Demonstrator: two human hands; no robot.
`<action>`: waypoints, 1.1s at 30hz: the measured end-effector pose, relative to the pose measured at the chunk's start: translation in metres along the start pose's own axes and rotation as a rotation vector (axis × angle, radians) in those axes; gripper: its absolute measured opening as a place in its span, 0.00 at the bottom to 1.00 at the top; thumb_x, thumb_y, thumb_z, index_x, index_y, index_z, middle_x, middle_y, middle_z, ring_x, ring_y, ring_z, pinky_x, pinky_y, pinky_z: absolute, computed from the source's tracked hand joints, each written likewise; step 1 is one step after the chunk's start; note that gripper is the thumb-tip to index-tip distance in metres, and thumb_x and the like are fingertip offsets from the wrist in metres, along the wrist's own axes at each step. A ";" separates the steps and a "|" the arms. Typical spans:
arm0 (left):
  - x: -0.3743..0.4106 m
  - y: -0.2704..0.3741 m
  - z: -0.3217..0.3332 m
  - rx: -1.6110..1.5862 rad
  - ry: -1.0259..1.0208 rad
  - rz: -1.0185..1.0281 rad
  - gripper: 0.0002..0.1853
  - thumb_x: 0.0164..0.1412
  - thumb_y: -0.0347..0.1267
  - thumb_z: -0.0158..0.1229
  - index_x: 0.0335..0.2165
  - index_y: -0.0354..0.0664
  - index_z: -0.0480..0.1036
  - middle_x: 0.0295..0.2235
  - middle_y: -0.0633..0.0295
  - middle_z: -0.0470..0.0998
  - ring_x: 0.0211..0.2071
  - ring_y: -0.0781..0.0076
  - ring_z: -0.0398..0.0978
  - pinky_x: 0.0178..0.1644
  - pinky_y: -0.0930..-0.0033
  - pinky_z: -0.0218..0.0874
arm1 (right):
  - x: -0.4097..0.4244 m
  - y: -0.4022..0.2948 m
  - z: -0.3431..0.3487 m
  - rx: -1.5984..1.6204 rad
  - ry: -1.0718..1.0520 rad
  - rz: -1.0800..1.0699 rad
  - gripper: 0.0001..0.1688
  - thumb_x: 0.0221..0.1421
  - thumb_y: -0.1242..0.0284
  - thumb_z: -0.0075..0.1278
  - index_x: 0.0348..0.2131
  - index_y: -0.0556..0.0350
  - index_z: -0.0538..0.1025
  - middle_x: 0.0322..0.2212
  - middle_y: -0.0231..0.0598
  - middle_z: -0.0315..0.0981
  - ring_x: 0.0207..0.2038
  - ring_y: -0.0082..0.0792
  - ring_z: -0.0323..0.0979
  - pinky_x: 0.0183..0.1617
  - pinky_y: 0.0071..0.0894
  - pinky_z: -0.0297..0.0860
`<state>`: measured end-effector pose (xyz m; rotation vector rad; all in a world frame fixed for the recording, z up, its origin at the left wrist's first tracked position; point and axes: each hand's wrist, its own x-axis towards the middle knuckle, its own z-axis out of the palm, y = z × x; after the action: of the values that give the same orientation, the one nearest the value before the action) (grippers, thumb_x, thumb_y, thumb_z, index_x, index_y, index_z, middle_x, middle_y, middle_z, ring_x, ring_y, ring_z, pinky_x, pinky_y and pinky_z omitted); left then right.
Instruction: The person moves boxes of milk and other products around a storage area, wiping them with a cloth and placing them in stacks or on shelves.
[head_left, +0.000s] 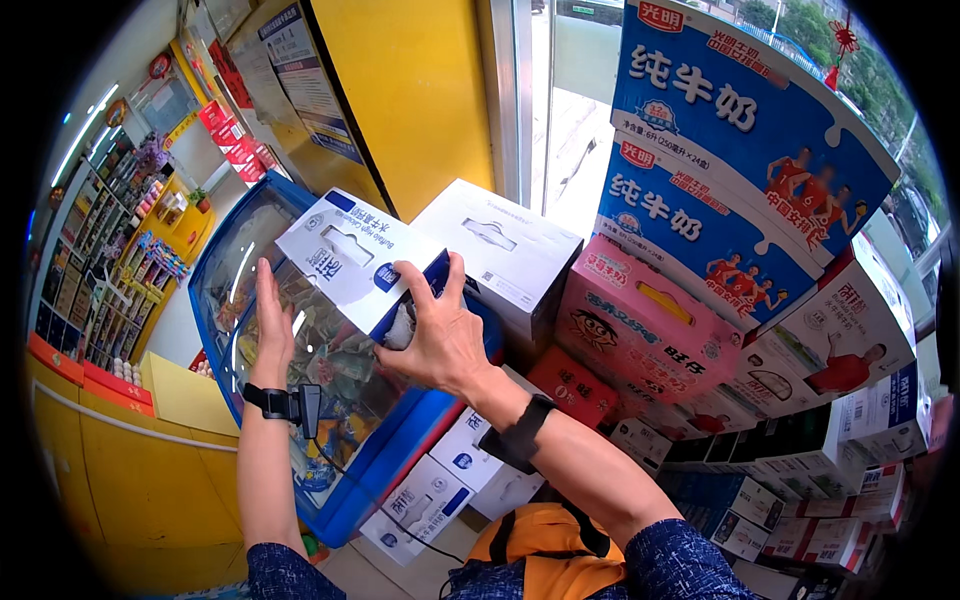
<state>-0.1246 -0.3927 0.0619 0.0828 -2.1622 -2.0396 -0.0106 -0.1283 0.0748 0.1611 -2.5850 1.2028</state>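
A white milk carton box (315, 236) with a die-cut handle slot and a dark blue end lies on the glass top of a blue chest freezer (352, 499). My right hand (442, 330) spans the dark end of this box, fingers spread over its edge, thumb near its lower corner. My left hand (274, 315) is upright and flat above the freezer glass, just below the box's left part, holding nothing. Both wrists wear black straps with small devices. Another white carton box (499, 240) stands beside the first, to its right. Bagged frozen goods show through the glass.
A pink milk carton (645, 330) and large blue milk cartons (735, 112) are stacked at the right, above many other boxes. A yellow wall panel (420, 90) rises behind. A yellow counter (142, 465) stands at left. An orange bag (547, 540) hangs at my body; white boxes (420, 506) sit beside the freezer.
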 end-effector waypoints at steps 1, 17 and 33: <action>0.012 -0.001 0.002 -0.024 0.033 0.019 0.55 0.59 0.68 0.40 0.69 0.44 0.34 0.70 0.51 0.33 0.71 0.59 0.26 0.69 0.39 0.19 | -0.005 0.001 0.002 0.004 0.018 -0.010 0.57 0.32 0.56 0.65 0.61 0.33 0.57 0.59 0.76 0.39 0.38 0.71 0.75 0.43 0.46 0.77; 0.064 -0.016 0.016 -0.190 0.002 -0.051 0.30 0.65 0.52 0.50 0.54 0.42 0.68 0.51 0.62 0.73 0.53 0.68 0.67 0.59 0.61 0.51 | -0.008 0.016 -0.005 0.060 0.003 -0.021 0.61 0.29 0.65 0.66 0.62 0.37 0.54 0.60 0.88 0.26 0.31 0.72 0.75 0.42 0.53 0.76; -0.108 0.111 0.155 0.557 -0.265 0.773 0.29 0.67 0.49 0.40 0.51 0.35 0.69 0.48 0.49 0.74 0.50 0.63 0.69 0.53 0.66 0.59 | -0.139 0.103 -0.045 0.435 0.094 0.058 0.84 0.35 0.64 0.73 0.68 0.49 0.25 0.60 0.64 0.55 0.59 0.53 0.65 0.59 0.46 0.68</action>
<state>-0.0347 -0.2163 0.1550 -0.8506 -2.3176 -1.0480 0.1088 -0.0300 -0.0152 0.1144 -2.2286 1.7351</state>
